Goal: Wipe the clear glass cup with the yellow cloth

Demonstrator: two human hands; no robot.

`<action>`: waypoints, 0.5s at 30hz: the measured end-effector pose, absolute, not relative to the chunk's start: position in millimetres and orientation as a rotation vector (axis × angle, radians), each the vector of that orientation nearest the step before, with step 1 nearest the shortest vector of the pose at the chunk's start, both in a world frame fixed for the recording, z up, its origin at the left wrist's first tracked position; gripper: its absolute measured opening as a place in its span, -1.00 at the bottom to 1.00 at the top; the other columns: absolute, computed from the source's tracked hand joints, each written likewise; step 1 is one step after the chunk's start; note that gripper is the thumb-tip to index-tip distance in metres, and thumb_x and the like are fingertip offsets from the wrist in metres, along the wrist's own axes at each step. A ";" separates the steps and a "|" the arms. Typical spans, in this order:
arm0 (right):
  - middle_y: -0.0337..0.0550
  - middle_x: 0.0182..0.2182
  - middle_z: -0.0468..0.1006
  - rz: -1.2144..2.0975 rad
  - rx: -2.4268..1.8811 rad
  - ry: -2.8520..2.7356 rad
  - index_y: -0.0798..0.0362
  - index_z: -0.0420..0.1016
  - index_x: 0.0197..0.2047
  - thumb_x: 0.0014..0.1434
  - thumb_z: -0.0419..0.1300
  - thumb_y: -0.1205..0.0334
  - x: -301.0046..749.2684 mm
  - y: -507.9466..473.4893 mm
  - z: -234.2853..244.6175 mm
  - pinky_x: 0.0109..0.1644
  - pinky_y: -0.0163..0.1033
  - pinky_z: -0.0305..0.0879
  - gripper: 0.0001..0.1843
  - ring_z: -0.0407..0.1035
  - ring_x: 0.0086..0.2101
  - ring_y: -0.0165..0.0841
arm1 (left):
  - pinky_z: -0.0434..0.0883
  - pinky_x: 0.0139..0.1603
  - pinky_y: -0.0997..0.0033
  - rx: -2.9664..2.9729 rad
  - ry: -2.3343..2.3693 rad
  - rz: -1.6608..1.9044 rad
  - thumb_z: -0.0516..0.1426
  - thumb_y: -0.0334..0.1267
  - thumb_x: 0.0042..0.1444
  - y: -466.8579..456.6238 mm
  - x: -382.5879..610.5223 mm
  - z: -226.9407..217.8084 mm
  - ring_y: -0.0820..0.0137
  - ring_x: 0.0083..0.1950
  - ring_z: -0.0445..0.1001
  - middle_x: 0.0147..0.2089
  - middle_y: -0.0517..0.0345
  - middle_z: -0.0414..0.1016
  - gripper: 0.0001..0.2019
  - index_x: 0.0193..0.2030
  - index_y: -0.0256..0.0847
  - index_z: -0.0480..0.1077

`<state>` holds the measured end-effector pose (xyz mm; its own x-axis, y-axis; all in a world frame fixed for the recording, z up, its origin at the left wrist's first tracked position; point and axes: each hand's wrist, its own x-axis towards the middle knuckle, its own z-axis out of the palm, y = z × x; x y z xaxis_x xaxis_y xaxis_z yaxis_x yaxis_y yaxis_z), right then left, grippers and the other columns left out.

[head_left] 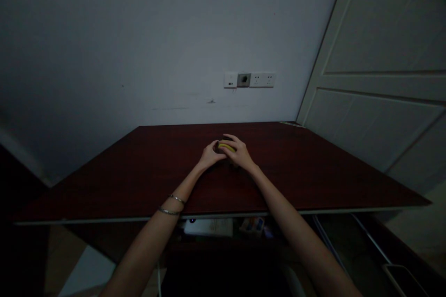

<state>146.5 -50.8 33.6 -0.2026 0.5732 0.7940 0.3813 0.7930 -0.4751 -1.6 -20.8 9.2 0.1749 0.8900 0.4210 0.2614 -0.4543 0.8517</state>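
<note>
Over the middle of the dark red table (167,176), both hands come together around a small object with a yellow upper part (227,147) and something dark beside it. My left hand (210,155) curves around its left side, thumb stretched along the near side. Fingers of my right hand (239,151) wrap over the top and right side, close to the left fingertips. Much of the object is covered by the fingers, and the dim light hides its exact kind. Two bracelets (169,212) circle my left wrist.
Sockets (262,80) are set in the pale wall behind the table. A panelled door (379,55) stands at the right. Under the table's front edge lie a white flat item (209,227) and small colourful packs (253,225).
</note>
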 end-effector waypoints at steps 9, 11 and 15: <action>-0.11 0.00 0.37 0.273 -0.683 -1.913 -0.02 0.52 -0.19 0.04 0.17 0.17 151.3 -53.8 35.6 0.06 -0.19 0.20 -0.76 0.28 -0.02 -0.29 | 0.32 -0.25 0.48 1.887 1.054 1.272 0.24 -0.25 -0.25 -23.6 -3.0 12.3 0.41 -0.28 0.41 -0.27 0.12 0.47 -0.55 -0.13 -0.30 0.37; -0.12 0.00 0.37 0.295 -0.679 -1.922 -0.04 0.53 -0.20 0.04 0.17 0.17 150.4 -54.7 36.1 0.06 -0.19 0.20 -0.77 0.27 -0.01 -0.29 | 0.32 -0.25 0.48 1.871 1.054 1.275 0.25 -0.26 -0.26 -22.4 -2.4 10.8 0.41 -0.28 0.41 -0.27 0.12 0.47 -0.54 -0.13 -0.30 0.37; -0.09 -0.09 0.45 0.363 -0.812 -1.726 -0.01 0.53 -0.21 0.02 0.17 0.13 150.8 -46.0 34.0 0.05 -0.15 0.21 -0.75 0.30 -0.04 -0.27 | 0.32 -0.27 0.48 1.860 1.043 1.276 0.29 -0.18 -0.31 -24.6 0.2 11.2 0.41 -0.29 0.40 -0.29 0.13 0.46 -0.49 -0.15 -0.30 0.37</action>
